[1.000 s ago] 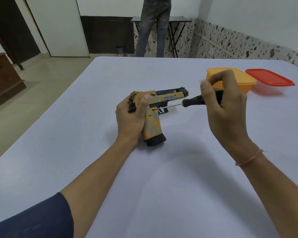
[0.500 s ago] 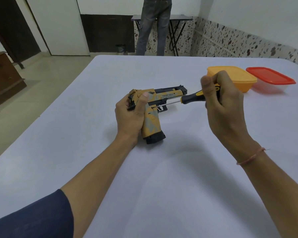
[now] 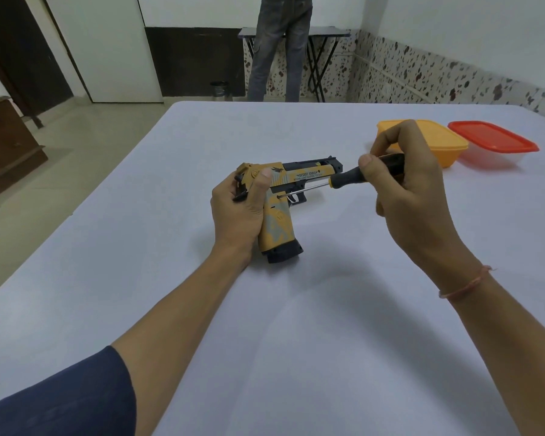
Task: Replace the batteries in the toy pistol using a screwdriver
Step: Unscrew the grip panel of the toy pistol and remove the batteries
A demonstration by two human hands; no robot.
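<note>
Room: speckled tile skirting along the walls; a person in jeans (image 3: 280, 51) stands at a folding table far off. I work at a wide table under a pale cloth (image 3: 328, 325).
Left hand (image 3: 236, 215): clamped round the rear of the yellow-and-grey plastic toy pistol (image 3: 279, 228), thumb laid up its side, so the body cannot twist under the driver.
Pistol stance: butt down, black base on the cloth, muzzle to my right; the table takes the push.
Right hand (image 3: 412, 190): fingers and thumb curled tight round the black-handled, thin-shafted screwdriver (image 3: 346, 178), thumb forward for turning.
Driver line: nearly level, with its tip at a dark spot on the frame just beside my left thumb. I judge it a screw; the head is too small to tell.
Pistol versus grips: inside my left grip; my right hand stands clear, joined only by the shaft.
Tubs: an orange plastic tub (image 3: 447, 146) and a red-lidded clear tub (image 3: 491, 141) sit side by side beyond my right hand, likely for loose parts.
</note>
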